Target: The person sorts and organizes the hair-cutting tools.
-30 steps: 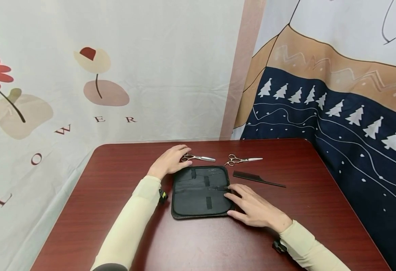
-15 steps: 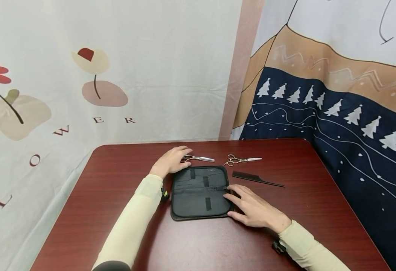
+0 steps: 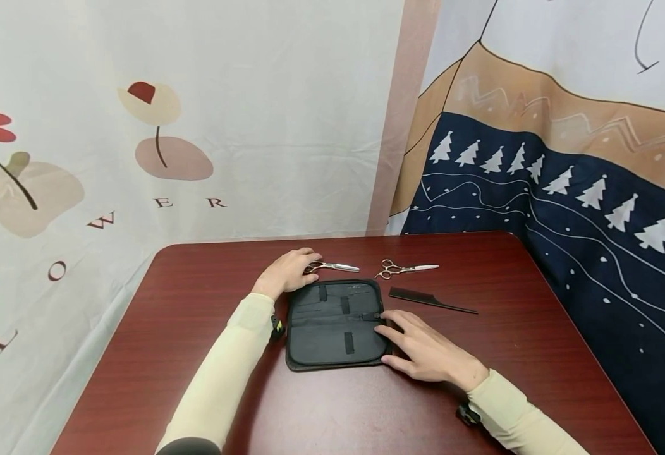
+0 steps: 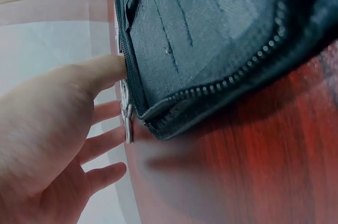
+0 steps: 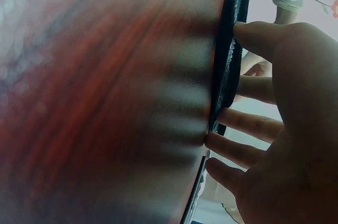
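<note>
Both hands, the left hand [image 3: 284,273] and the right hand [image 3: 432,351], lie much as they did half a second ago, fingers loosely spread, and the black zip case [image 3: 332,347] between them hasn't visibly shifted either. From where I stand, the left thumb sits against the case's far corner while its other fingers reach over the handles of the silver scissors [image 3: 339,266], whether touching them I can't tell, and the right thumb and fingertips rest along the opposite edge. Just beyond the right hand lies a dark comb [image 3: 423,297], with the second scissors [image 3: 409,269] farther past it.
</note>
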Demonstrator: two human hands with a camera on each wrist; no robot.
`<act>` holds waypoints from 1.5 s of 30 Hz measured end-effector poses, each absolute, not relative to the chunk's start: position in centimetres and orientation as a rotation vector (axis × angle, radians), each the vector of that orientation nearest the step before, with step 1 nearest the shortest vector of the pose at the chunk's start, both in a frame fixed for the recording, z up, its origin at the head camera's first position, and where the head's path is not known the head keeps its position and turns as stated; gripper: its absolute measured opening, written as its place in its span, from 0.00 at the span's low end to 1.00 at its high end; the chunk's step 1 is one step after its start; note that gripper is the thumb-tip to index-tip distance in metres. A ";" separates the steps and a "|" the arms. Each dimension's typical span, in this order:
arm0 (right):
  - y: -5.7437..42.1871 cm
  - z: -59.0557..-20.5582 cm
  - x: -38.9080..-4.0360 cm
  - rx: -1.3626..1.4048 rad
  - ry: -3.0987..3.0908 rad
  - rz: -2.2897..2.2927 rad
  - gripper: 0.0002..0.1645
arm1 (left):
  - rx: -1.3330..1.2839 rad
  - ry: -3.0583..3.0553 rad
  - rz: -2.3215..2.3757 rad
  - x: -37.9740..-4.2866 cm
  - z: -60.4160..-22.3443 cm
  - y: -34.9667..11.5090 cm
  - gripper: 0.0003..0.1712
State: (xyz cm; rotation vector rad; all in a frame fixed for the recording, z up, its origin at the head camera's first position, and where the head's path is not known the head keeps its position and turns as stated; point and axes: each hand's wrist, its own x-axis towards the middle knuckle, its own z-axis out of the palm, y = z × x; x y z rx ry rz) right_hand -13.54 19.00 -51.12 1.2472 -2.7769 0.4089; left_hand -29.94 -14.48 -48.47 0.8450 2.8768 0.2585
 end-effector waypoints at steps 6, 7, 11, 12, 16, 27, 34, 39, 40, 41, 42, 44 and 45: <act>19.0 -51.0 -13.5 1.231 -2.813 0.389 0.35 | 0.854 2.895 0.213 -29.8 -48.5 -14.5 0.28; 19.0 -51.0 -13.5 1.230 -2.817 0.388 0.35 | 0.858 2.898 0.209 -29.8 -48.5 -14.6 0.27; 19.0 -51.0 -13.5 1.233 -2.822 0.385 0.35 | 0.867 2.902 0.205 -29.8 -48.5 -14.6 0.26; 19.0 -51.0 -13.5 1.236 -2.820 0.385 0.35 | 0.866 2.901 0.208 -29.9 -48.4 -14.6 0.25; 19.0 -51.0 -13.6 1.248 -2.805 0.382 0.34 | 0.858 2.887 0.227 -29.9 -48.3 -14.6 0.25; 19.0 -51.0 -13.5 1.242 -2.812 0.384 0.34 | 0.928 2.887 0.168 -30.1 -48.0 -14.7 0.20; 18.9 -51.1 -13.4 1.244 -2.820 0.398 0.35 | 0.874 2.870 0.169 -29.9 -47.5 -14.8 0.16; 18.9 -51.0 -13.4 1.242 -2.828 0.403 0.35 | 0.800 2.838 0.140 -29.8 -47.1 -14.7 0.15; 18.9 -51.0 -13.3 1.241 -2.828 0.404 0.35 | 0.782 2.830 0.138 -29.8 -47.1 -14.8 0.15; 18.9 -51.0 -13.3 1.241 -2.829 0.404 0.35 | 0.763 2.825 0.138 -29.8 -47.0 -14.8 0.15; 18.9 -51.0 -13.4 1.241 -2.829 0.405 0.35 | 0.744 2.819 0.140 -29.8 -47.0 -14.8 0.14; 18.9 -51.0 -13.4 1.239 -2.829 0.407 0.35 | 0.716 2.812 0.143 -29.8 -47.0 -14.8 0.15; 18.9 -51.0 -13.4 1.239 -2.829 0.408 0.35 | 0.703 2.809 0.145 -29.8 -47.0 -14.8 0.15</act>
